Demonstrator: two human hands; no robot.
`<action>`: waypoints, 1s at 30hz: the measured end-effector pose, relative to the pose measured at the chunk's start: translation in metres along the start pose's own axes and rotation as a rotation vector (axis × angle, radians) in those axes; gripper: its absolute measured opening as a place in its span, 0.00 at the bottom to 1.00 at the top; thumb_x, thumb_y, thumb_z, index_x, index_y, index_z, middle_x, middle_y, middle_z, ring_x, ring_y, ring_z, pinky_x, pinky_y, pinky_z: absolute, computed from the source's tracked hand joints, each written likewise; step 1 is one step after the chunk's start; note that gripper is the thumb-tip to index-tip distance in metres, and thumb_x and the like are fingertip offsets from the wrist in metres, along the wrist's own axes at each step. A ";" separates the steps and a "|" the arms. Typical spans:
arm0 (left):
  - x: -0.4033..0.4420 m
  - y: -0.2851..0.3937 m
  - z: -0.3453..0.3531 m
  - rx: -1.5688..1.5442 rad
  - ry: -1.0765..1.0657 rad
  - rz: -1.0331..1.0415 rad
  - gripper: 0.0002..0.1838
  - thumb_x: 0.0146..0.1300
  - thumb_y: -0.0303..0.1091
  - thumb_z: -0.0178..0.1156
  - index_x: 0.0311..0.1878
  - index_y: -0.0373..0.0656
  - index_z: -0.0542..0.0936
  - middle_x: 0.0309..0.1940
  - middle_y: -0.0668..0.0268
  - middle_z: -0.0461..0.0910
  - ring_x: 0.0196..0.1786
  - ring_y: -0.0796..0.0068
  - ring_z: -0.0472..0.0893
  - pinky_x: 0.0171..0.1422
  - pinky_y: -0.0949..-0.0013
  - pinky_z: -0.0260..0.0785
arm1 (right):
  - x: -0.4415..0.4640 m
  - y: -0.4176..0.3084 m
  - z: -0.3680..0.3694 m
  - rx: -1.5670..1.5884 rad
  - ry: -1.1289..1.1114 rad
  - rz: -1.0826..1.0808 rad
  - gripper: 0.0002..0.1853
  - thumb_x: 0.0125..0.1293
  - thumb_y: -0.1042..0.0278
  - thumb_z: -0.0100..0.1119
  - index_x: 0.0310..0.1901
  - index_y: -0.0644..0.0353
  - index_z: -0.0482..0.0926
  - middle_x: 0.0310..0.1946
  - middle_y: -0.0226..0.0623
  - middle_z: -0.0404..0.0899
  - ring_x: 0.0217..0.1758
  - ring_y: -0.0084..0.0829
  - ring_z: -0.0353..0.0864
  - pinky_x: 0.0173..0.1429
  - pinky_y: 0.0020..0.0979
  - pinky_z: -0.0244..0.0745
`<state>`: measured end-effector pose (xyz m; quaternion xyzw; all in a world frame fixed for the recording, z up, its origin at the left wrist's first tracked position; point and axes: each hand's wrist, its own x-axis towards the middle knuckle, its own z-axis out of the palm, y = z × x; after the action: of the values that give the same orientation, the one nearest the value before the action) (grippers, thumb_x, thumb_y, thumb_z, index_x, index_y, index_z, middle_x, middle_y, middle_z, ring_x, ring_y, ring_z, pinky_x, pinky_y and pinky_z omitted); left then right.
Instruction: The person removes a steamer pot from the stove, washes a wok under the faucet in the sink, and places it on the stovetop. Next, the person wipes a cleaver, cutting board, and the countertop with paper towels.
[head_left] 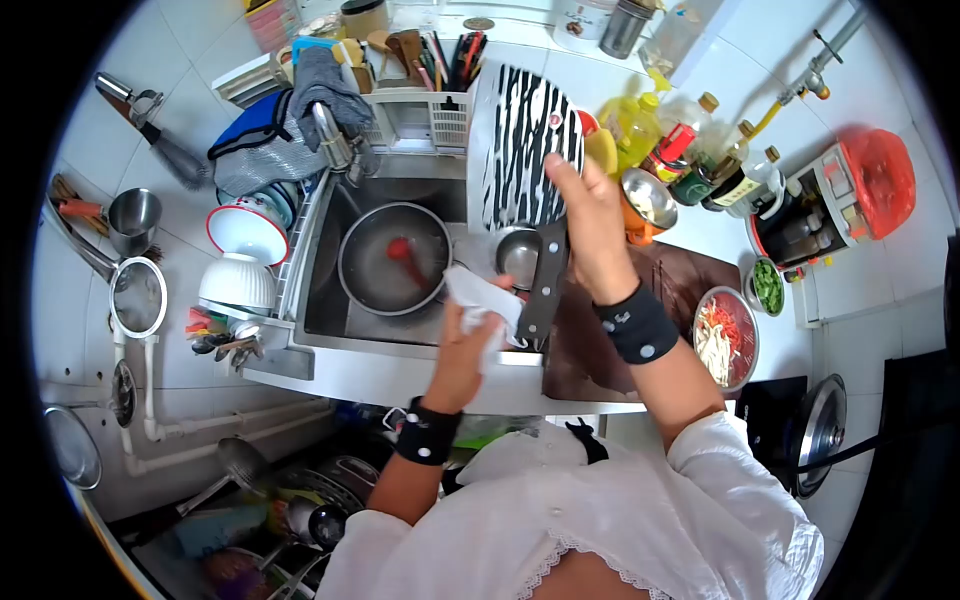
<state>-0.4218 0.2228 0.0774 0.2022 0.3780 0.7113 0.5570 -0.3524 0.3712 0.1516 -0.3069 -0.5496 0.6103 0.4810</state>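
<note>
My right hand (pixel 595 230) grips a cleaver (pixel 530 150) at the side of its broad blade, the thumb lying on the near face. The blade carries black and white zebra-like stripes and points up. Its black riveted handle (pixel 545 285) hangs down. In my left hand (pixel 463 355) is a crumpled white cloth or paper towel (pixel 485 297), just left of the handle; whether it touches the handle I cannot tell. Beneath the cleaver, a small metal bowl (pixel 518 257) sits at the right side of the sink (pixel 330 300). Both wrists wear black bands.
A pot (pixel 352 265) holding a red utensil (pixel 402 256) stands in the sink. To the right lie a brown cutting board (pixel 600 350), a bowl of red and pale strips (pixel 725 340) and a bowl of chopped greens (pixel 767 287). Bottles (pixel 705 170) line the back; stacked bowls (pixel 240 285) stand left.
</note>
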 end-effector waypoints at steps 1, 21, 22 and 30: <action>0.001 -0.005 0.000 -0.003 -0.024 -0.055 0.24 0.56 0.23 0.52 0.56 0.40 0.59 0.52 0.63 0.68 0.47 0.76 0.72 0.47 0.73 0.69 | -0.002 0.009 0.008 0.001 0.004 -0.012 0.09 0.63 0.66 0.49 0.29 0.61 0.73 0.23 0.17 0.68 0.25 0.09 0.60 0.29 0.16 0.57; 0.042 0.013 -0.041 0.011 0.300 0.141 0.15 0.58 0.25 0.51 0.47 0.42 0.61 0.35 0.64 0.71 0.25 0.82 0.69 0.18 0.79 0.59 | 0.076 -0.004 0.050 -0.255 -0.388 0.216 0.13 0.58 0.72 0.52 0.45 0.66 0.68 0.20 0.27 0.68 0.18 0.15 0.68 0.21 0.17 0.65; 0.047 0.019 -0.037 -0.016 0.304 0.152 0.15 0.58 0.25 0.51 0.48 0.43 0.62 0.35 0.65 0.71 0.26 0.82 0.69 0.18 0.79 0.58 | 0.076 0.001 0.058 -0.178 -0.347 0.190 0.13 0.59 0.71 0.52 0.43 0.66 0.68 0.20 0.26 0.69 0.19 0.14 0.68 0.20 0.16 0.64; 0.045 0.010 -0.071 0.206 0.266 -0.026 0.12 0.55 0.27 0.55 0.42 0.41 0.66 0.30 0.71 0.72 0.27 0.87 0.71 0.21 0.84 0.60 | 0.132 0.007 0.072 -1.280 -0.492 -0.446 0.16 0.55 0.62 0.55 0.42 0.60 0.64 0.24 0.48 0.75 0.31 0.49 0.75 0.34 0.45 0.68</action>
<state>-0.4921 0.2424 0.0341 0.1574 0.5220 0.6821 0.4874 -0.4652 0.4667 0.1797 -0.2626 -0.9414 0.1074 0.1824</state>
